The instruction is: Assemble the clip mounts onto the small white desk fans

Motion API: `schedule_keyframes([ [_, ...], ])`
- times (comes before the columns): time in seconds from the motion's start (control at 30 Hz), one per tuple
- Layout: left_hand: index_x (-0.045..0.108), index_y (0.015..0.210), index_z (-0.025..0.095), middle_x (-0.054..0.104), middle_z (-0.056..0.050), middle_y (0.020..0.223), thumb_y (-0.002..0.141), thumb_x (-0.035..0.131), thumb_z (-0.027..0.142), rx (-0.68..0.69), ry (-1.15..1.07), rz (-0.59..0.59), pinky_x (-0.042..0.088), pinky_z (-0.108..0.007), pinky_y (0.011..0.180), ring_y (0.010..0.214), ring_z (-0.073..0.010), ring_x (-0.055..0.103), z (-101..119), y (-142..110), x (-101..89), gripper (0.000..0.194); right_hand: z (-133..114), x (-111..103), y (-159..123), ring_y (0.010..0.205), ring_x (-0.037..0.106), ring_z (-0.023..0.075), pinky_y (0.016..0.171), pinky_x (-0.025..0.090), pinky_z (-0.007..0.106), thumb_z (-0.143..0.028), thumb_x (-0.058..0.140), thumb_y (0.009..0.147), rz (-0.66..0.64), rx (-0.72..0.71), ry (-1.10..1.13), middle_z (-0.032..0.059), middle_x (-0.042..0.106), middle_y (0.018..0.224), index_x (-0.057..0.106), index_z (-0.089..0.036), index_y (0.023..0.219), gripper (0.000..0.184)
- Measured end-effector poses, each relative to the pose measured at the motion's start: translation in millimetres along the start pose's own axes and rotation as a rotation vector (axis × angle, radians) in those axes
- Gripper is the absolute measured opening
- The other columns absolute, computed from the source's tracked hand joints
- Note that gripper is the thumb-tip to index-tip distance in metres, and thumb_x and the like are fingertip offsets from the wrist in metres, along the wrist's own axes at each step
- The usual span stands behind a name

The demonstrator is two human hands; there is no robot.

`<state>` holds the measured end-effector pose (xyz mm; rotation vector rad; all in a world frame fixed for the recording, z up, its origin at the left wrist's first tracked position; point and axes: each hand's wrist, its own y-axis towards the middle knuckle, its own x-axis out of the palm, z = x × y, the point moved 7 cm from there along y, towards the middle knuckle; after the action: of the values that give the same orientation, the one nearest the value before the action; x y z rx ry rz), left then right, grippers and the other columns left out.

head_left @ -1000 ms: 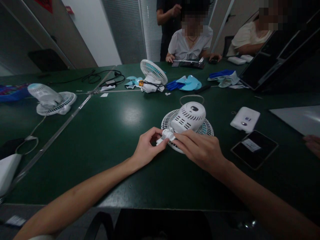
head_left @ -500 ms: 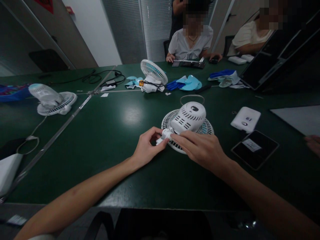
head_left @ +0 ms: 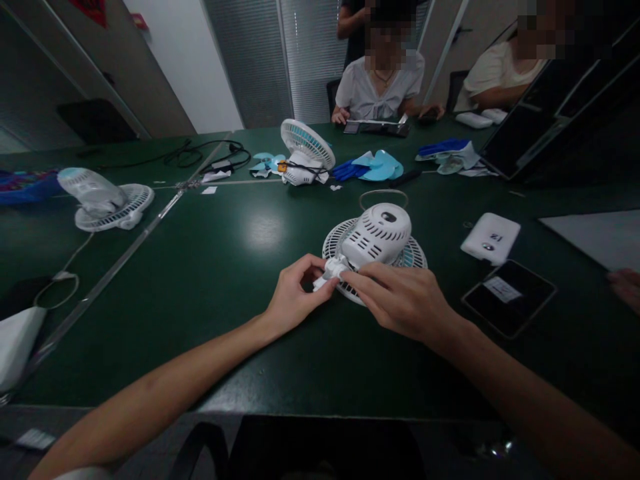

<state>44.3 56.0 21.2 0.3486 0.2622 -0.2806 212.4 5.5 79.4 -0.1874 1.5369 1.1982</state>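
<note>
A white fan (head_left: 379, 233) lies grille-down on the green table, its rounded motor housing facing up and pale blue blades showing through the grille. At its near left side is a white clip (head_left: 334, 268), joined to the housing. My left hand (head_left: 299, 291) pinches this clip between thumb and fingers. My right hand (head_left: 400, 293) reaches over the grille from the right, its fingertips closed on the clip's other side. Exactly what the right fingertips press on is partly hidden.
To the right lie a white power bank (head_left: 491, 238) and a black tablet (head_left: 509, 298). Another fan (head_left: 306, 153) and loose blue fan blades (head_left: 381, 165) stand farther back; a third fan (head_left: 107, 200) is at left. People sit across the table (head_left: 200, 280).
My right hand's fingers have shifted slightly around the clip. My left hand and the fan stay nearly in place.
</note>
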Motion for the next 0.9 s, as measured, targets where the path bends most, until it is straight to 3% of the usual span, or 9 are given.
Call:
schedule_keyframes([
  [0.1, 0.067, 0.105, 0.015, 0.069, -0.006, 0.094, 0.092, 0.074, 0.034, 0.000, -0.013, 0.000, 0.055, -0.028, 0.077, 0.081, -0.0157, 0.063, -0.8, 0.0, -0.2, 0.024, 2.3, -0.8, -0.1, 0.080, 0.067, 0.0139, 0.064, 0.042, 0.028, -0.012, 0.059, 0.098, 0.020, -0.006, -0.004, 0.0028, 0.074, 0.100, 0.065, -0.018, 0.126, 0.029],
  [0.2, 0.067, 0.105, 0.015, 0.068, -0.006, 0.094, 0.092, 0.073, 0.033, 0.008, -0.010, -0.004, 0.054, -0.027, 0.077, 0.081, -0.0153, 0.063, -0.2, 0.0, 0.4, 0.023, 0.6, -0.1, 3.4, 0.072, 0.064, 0.0124, 0.062, 0.041, 0.028, -0.020, 0.061, 0.100, 0.054, 0.042, -0.026, 0.0022, 0.073, 0.088, 0.070, -0.016, 0.107, 0.012],
  [0.3, 0.066, 0.105, 0.015, 0.068, -0.006, 0.095, 0.092, 0.073, 0.032, 0.012, -0.006, -0.010, 0.054, -0.028, 0.076, 0.081, -0.0156, 0.063, 0.7, 0.2, 1.1, 0.023, -3.7, 2.2, 7.1, 0.062, 0.058, 0.0118, 0.058, 0.037, 0.030, -0.021, 0.059, 0.101, 0.058, 0.091, -0.073, 0.0004, 0.067, 0.073, 0.069, -0.017, 0.083, 0.021],
  [0.37, 0.066, 0.105, 0.015, 0.068, -0.006, 0.095, 0.092, 0.073, 0.032, 0.008, -0.007, -0.012, 0.054, -0.028, 0.076, 0.082, -0.0158, 0.063, 0.9, 0.3, 1.1, 0.023, -5.6, 3.0, 7.6, 0.060, 0.057, 0.0121, 0.056, 0.036, 0.030, -0.022, 0.058, 0.101, 0.055, 0.104, -0.083, 0.0001, 0.065, 0.070, 0.068, -0.017, 0.079, 0.025],
  [0.47, 0.066, 0.106, 0.015, 0.068, -0.006, 0.094, 0.092, 0.073, 0.033, 0.002, -0.005, -0.011, 0.054, -0.028, 0.076, 0.081, -0.0156, 0.063, 0.4, 0.1, 0.4, 0.023, -3.1, 1.6, 4.6, 0.066, 0.061, 0.0131, 0.059, 0.040, 0.030, -0.024, 0.061, 0.099, 0.055, 0.107, -0.049, 0.0010, 0.069, 0.079, 0.071, -0.017, 0.098, 0.013],
  [0.57, 0.067, 0.107, 0.016, 0.068, -0.006, 0.095, 0.092, 0.074, 0.034, -0.006, -0.012, -0.007, 0.054, -0.029, 0.078, 0.082, -0.0158, 0.063, -0.7, 0.0, -0.6, 0.024, -0.5, 2.4, 0.8, 0.076, 0.066, 0.0146, 0.062, 0.043, 0.029, -0.016, 0.060, 0.097, 0.000, 0.043, 0.008, 0.0030, 0.073, 0.095, 0.066, -0.019, 0.126, 0.030],
  [0.67, 0.067, 0.106, 0.015, 0.069, -0.006, 0.096, 0.092, 0.073, 0.034, -0.002, -0.032, -0.004, 0.055, -0.029, 0.078, 0.082, -0.0160, 0.064, -0.4, 0.4, -1.1, 0.024, 1.6, 0.9, -0.1, 0.080, 0.067, 0.0144, 0.065, 0.045, 0.027, -0.012, 0.058, 0.098, -0.001, 0.006, 0.014, 0.0042, 0.074, 0.101, 0.066, -0.018, 0.127, 0.031],
  [0.8, 0.067, 0.104, 0.015, 0.069, -0.006, 0.095, 0.091, 0.074, 0.033, 0.011, -0.025, -0.001, 0.055, -0.028, 0.077, 0.082, -0.0159, 0.063, 1.1, 0.6, -0.8, 0.023, -0.8, 0.1, 4.3, 0.069, 0.063, 0.0131, 0.061, 0.041, 0.029, -0.020, 0.061, 0.100, 0.068, 0.056, -0.037, 0.0020, 0.071, 0.084, 0.071, -0.016, 0.100, 0.012],
  [0.9, 0.067, 0.104, 0.015, 0.069, -0.006, 0.094, 0.091, 0.074, 0.032, 0.011, -0.001, 0.004, 0.054, -0.027, 0.075, 0.081, -0.0157, 0.063, 0.8, 0.2, -0.5, 0.022, -6.2, 5.0, 7.6, 0.059, 0.056, 0.0128, 0.056, 0.036, 0.031, -0.022, 0.059, 0.100, 0.062, 0.097, -0.071, -0.0003, 0.063, 0.069, 0.066, -0.017, 0.077, 0.024],
])
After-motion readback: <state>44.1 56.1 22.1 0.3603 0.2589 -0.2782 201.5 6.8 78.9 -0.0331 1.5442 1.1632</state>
